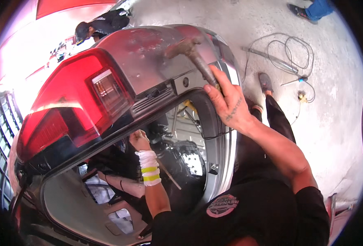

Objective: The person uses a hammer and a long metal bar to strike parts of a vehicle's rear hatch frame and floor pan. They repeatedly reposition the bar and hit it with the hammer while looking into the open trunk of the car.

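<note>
My right hand (226,98) grips a worn hammer (198,61), its head held over the dented silver rear panel (144,61) of a car. To the left of that panel is a red tail light (66,106) with a clear section. My left hand (140,141), its wrist wrapped in white cloth with yellow stripes, reaches into the opening below the panel's inner edge; its fingers are curled, and what they hold, if anything, is hidden. Black rubber sealing and grey trim (210,164) border the opening, with dark loose items inside.
A person (103,24) in dark clothes bends beyond the car at upper left. Another person's leg and shoe (308,12) show at upper right. Coiled cables (288,49), a long metal tool (271,59) and a small yellow object (302,96) lie on the concrete floor (325,135).
</note>
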